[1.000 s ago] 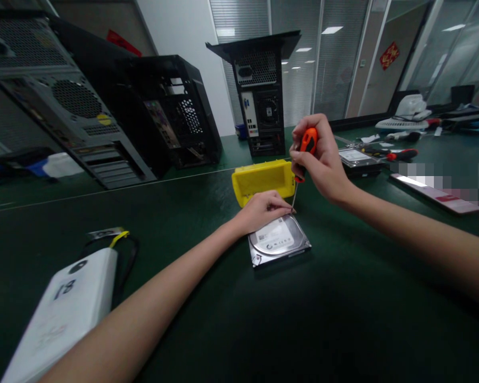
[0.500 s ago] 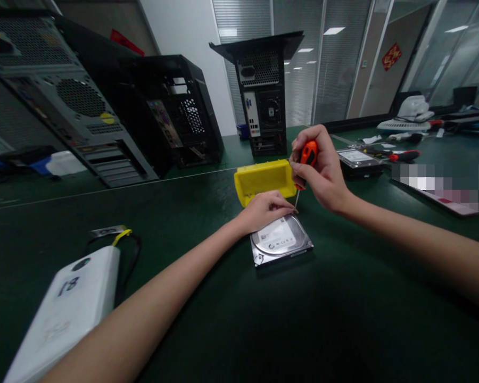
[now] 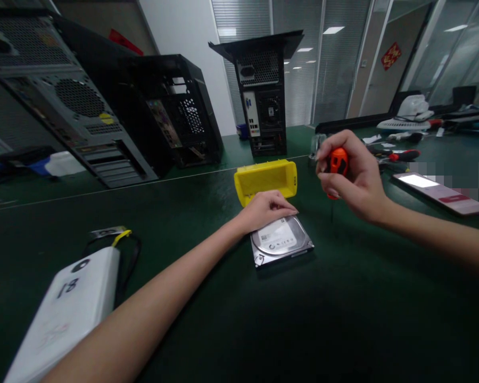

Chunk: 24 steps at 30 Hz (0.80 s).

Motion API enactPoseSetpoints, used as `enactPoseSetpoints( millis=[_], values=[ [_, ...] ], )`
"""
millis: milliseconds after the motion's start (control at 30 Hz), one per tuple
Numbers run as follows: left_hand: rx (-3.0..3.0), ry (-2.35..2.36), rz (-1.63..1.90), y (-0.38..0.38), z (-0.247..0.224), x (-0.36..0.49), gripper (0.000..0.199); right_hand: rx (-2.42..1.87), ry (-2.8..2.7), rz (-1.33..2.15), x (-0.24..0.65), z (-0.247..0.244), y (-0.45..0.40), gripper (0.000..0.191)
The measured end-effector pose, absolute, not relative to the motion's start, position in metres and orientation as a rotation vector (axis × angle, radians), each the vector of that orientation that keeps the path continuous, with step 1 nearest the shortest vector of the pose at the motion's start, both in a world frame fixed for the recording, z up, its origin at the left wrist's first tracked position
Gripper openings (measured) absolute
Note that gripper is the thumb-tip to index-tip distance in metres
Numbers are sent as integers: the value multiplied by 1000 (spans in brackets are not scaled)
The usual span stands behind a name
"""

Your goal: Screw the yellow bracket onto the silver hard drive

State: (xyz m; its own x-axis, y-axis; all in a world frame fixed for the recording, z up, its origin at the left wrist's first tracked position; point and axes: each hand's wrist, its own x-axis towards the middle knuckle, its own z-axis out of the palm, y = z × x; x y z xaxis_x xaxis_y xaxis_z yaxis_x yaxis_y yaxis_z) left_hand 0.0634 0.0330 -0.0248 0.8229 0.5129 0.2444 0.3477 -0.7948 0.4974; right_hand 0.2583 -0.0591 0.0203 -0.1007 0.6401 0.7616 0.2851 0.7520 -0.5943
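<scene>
A silver hard drive [image 3: 280, 238] with a white label lies flat on the dark green table. My left hand [image 3: 266, 211] rests over its far left part, fingers together and holding it; the drive's far edge is hidden under them. Up and to the right of the drive, my right hand [image 3: 353, 175] is wrapped round the orange and black handle of a screwdriver [image 3: 338, 161]. Its thin shaft points down and stands apart from the drive. Just behind my left hand sits a yellow bin [image 3: 266, 181] with a few small bits at its bottom left.
Computer cases stand at the back left, and another black case [image 3: 263, 101] is behind the bin. A white power bank [image 3: 69, 308] with a cable lies at the left. At the right are a phone [image 3: 443, 194], red-and-black-handled tools [image 3: 405, 156] and a white device [image 3: 403, 125].
My right hand has moved right with the screwdriver, whose tip has left the drive's far corner. My left hand and the drive have stayed put.
</scene>
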Motion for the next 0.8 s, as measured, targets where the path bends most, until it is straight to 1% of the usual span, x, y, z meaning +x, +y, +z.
enactPoseSetpoints(
  millis=[167, 300, 433, 600, 700, 800],
  values=[
    [2642, 669, 527, 30, -19, 69, 22, -750, -1536, 536, 278, 9, -89, 21],
    [2722, 657, 453, 28, -13, 75, 22, -737, -1417, 649, 289, 3, -94, 30],
    [2763, 662, 410, 21, -11, 75, 23, -753, -1464, 776, 294, 2, -92, 39],
    [2793, 739, 434, 15, -11, 72, 26, -809, -1470, 767, 296, 1, -89, 45],
    [2914, 712, 313, 15, 0, 78, 29, -826, -1457, 737, 298, 0, -88, 44],
    [3014, 697, 82, 11, 18, 92, 31, -840, -1450, 721, 301, -1, -89, 45]
  ],
)
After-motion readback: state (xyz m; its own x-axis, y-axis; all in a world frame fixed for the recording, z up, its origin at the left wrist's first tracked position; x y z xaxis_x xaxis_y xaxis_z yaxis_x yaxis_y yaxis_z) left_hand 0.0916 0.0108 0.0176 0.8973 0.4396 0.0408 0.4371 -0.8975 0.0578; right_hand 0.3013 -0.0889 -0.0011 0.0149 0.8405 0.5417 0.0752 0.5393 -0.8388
